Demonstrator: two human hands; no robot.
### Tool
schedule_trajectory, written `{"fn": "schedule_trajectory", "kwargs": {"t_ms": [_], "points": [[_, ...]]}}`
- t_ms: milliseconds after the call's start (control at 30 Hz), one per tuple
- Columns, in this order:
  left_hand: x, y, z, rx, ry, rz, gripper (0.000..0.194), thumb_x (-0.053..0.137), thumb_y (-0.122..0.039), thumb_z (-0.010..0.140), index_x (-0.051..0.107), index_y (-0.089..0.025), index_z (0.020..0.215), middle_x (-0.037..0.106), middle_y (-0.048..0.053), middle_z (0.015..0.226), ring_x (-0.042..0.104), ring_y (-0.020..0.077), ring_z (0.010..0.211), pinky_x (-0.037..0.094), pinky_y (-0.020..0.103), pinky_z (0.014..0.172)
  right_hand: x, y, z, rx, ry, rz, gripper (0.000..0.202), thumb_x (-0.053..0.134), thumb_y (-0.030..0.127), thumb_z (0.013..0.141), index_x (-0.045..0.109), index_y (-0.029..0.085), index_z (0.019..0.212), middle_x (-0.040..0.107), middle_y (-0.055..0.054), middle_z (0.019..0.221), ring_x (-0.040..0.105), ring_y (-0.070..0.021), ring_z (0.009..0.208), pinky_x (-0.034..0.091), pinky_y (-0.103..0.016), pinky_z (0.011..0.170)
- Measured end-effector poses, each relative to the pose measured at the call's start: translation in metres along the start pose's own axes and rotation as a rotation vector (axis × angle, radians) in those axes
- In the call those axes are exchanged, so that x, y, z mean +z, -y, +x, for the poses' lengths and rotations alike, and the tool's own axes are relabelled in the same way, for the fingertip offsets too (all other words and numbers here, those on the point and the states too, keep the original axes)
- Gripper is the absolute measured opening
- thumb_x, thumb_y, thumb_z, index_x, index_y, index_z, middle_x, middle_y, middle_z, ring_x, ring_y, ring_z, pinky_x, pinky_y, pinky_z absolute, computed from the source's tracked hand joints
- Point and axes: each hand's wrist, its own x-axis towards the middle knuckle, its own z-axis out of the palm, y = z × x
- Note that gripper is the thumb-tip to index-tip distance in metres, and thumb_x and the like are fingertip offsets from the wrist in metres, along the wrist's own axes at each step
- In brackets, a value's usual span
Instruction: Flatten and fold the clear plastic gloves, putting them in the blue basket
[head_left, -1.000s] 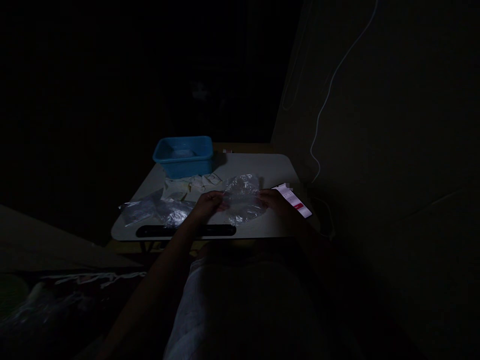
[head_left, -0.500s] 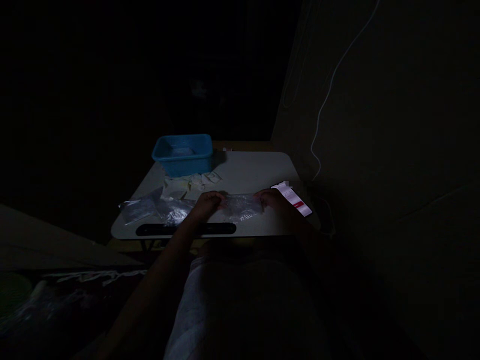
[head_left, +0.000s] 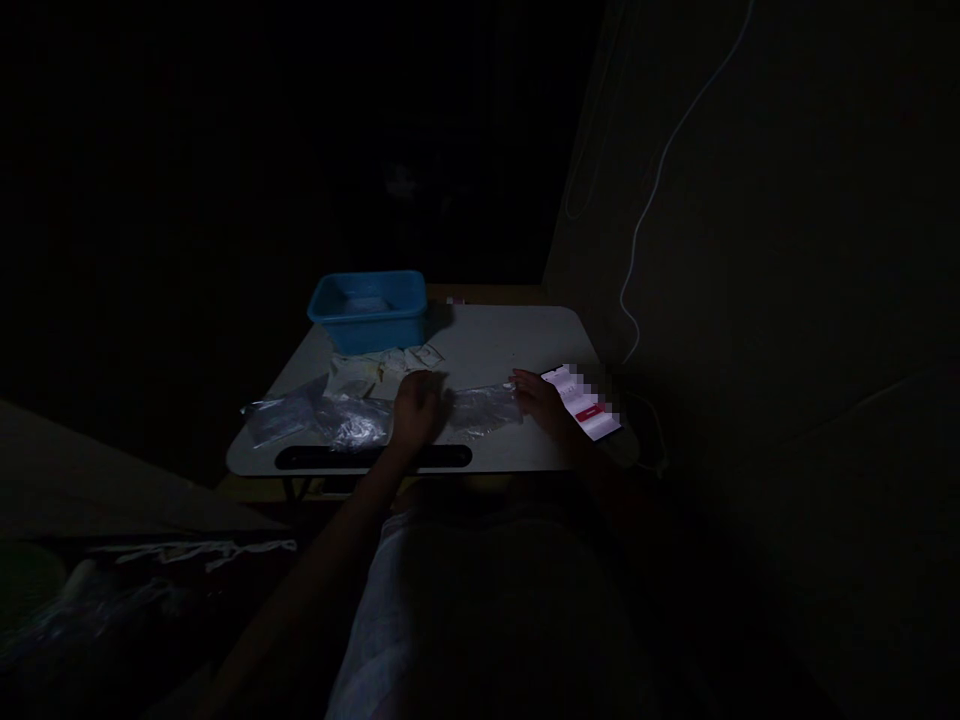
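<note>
Plastic bag (head_left: 484, 408) | between left hand (head_left: 418, 410) and right hand (head_left: 537, 397) | near table's (head_left: 517, 340) front edge | both grips indiscernible

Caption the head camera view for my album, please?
Dim light: left hand and right hand at clear plastic on a white table, lit phone alongside.

Very dim: blackness swallows the scene toward 11 o'clock, and detail drowns toward 5. The brightest patch is a phone screen (head_left: 561, 388) near 4 o'clock, partly broken into blocky squares. Light seems to reach the counter (head_left: 510, 340) from 9 o'clock, the blue basin (head_left: 379, 335) shadowing toward 3. Glare speckles crumpled plastic (head_left: 356, 425) at 8.
</note>
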Motion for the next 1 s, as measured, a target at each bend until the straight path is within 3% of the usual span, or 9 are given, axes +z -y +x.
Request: {"fn": "schedule_trajectory", "kwargs": {"t_ms": [100,167,300,467,667,800,1000], "points": [[0.003,-0.015,-0.004,0.234,0.134,0.278,0.041,0.038,-0.024,0.079,0.048,-0.015,0.118,0.052,0.013,0.124,0.044,0.0234,0.119,0.033,0.044,0.100,-0.001,0.009,-0.007,-0.074,-0.127,-0.283,0.043,0.039,0.020,0.079,0.050,0.012,0.120,0.061,-0.013,0.111,0.057,-0.0211,0.101,0.047,-0.037,0.086],[0.011,-0.026,-0.008,0.314,0.244,0.431,0.045,0.034,-0.023,0.082,0.041,-0.014,0.126,0.046,0.013,0.131,0.038,0.0231,0.124,0.029,0.045,0.102,-0.001,0.018,-0.013,-0.175,-0.098,-0.491,0.043,0.035,0.018,0.081,0.050,0.010,0.120,0.056,-0.014,0.120,0.050,-0.0203,0.112,0.039,-0.037,0.097],[0.026,-0.036,-0.017,0.319,0.385,0.679,0.051,0.027,-0.028,0.088,0.030,-0.007,0.134,0.033,0.016,0.140,0.027,0.0244,0.131,0.024,0.045,0.105,0.004,0.033,-0.026,-0.380,0.142,-0.835,0.046,0.031,0.026,0.087,0.043,0.008,0.128,0.040,-0.013,0.136,0.032,-0.0209,0.128,0.025,-0.040,0.106],[0.027,-0.034,-0.022,0.238,0.473,0.857,0.054,0.024,-0.033,0.089,0.031,-0.003,0.134,0.031,0.017,0.141,0.025,0.0251,0.131,0.020,0.045,0.106,0.008,0.036,-0.034,-0.330,0.243,-1.050,0.054,0.024,0.039,0.091,0.034,0.007,0.133,0.029,-0.015,0.142,0.021,-0.0232,0.133,0.015,-0.049,0.107],[0.017,-0.034,-0.023,0.159,0.497,0.909,0.063,0.022,-0.045,0.088,0.026,-0.005,0.136,0.024,0.016,0.144,0.020,0.0265,0.133,0.018,0.050,0.105,0.007,0.037,-0.032,-0.279,0.299,-1.065,0.072,0.024,0.058,0.085,0.031,0.006,0.135,0.025,-0.017,0.143,0.021,-0.0251,0.133,0.015,-0.050,0.106],[0.015,-0.035,-0.024,0.138,0.494,0.919,0.063,0.018,-0.044,0.088,0.027,-0.002,0.135,0.024,0.018,0.143,0.020,0.0269,0.133,0.017,0.051,0.105,0.007,0.038,-0.032,-0.266,0.325,-1.059,0.082,0.025,0.065,0.081,0.028,0.004,0.136,0.023,-0.019,0.143,0.018,-0.0262,0.134,0.015,-0.051,0.106],[0.013,-0.040,-0.019,0.029,0.331,1.007,0.058,0.025,-0.033,0.086,0.032,0.002,0.132,0.031,0.024,0.139,0.025,0.0324,0.130,0.018,0.054,0.103,0.007,0.039,-0.033,-0.252,0.338,-1.063,0.084,0.024,0.067,0.079,0.028,0.005,0.136,0.023,-0.019,0.143,0.017,-0.0266,0.134,0.014,-0.051,0.106]]}}
